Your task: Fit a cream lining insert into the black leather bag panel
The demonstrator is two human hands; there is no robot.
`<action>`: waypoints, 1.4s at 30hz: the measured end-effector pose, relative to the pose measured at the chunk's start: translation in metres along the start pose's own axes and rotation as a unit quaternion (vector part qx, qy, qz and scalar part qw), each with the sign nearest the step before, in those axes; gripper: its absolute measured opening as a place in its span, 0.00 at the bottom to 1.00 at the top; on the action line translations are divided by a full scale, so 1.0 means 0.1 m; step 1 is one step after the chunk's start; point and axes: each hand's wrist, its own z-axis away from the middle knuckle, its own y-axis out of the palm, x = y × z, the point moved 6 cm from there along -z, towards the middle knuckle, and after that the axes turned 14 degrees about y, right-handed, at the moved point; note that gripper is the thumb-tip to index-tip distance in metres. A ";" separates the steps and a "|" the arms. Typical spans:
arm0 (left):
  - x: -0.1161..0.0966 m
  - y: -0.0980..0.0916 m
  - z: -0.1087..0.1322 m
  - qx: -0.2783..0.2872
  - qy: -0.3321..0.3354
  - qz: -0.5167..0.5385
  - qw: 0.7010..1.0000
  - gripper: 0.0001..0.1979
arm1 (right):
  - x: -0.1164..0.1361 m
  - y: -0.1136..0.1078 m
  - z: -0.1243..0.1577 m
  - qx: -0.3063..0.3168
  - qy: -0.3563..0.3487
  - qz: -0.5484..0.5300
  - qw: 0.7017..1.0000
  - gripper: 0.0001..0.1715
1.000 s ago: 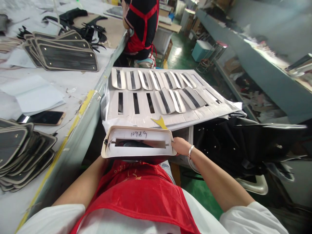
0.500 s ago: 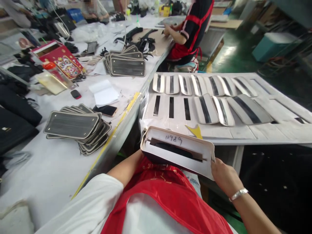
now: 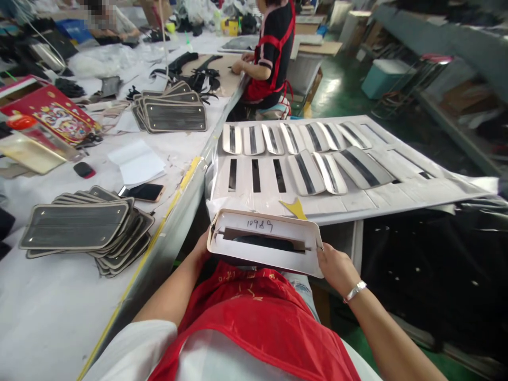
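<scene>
I hold a cream slotted template panel (image 3: 265,244) marked with handwritten digits flat over my lap, with a dark piece showing through its slot. My right hand (image 3: 336,267) grips its right end, fingers closed under the edge. My left hand (image 3: 203,247) holds the left end; only its edge shows, the fingers are under the panel. Just beyond it lies a white board (image 3: 357,201) carrying rows of the same kind of slotted pieces.
A stack of dark edged panels (image 3: 81,230) lies on the white table at my left, with a phone (image 3: 143,192) and paper behind it. A second stack (image 3: 172,114) sits farther back. A person in a red apron (image 3: 270,58) works at the table's far end.
The view swung left and steadied. The panel in my hands tilted down to the right half a second ago and is now level again over my lap.
</scene>
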 end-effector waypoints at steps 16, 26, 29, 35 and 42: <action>-0.45 -0.34 0.23 0.105 0.060 -0.464 0.878 0.22 | -0.05 -0.04 0.01 0.000 -0.013 -0.023 1.000 0.16; -0.35 -0.33 0.21 0.134 0.074 -0.470 0.869 0.21 | -0.07 -0.03 -0.08 0.020 -0.031 -0.038 0.999 0.14; -0.34 -0.38 0.21 0.134 0.055 -0.429 0.892 0.22 | -0.14 -0.01 -0.11 0.058 -0.058 -0.070 0.994 0.17; -0.20 -0.37 0.10 0.245 -0.036 -0.218 0.944 0.28 | -0.13 0.01 -0.06 0.102 -0.059 -0.106 0.987 0.22; -0.45 -0.43 -0.03 0.192 0.027 -0.372 0.908 0.22 | 0.03 0.02 0.00 0.032 -0.031 0.094 0.995 0.16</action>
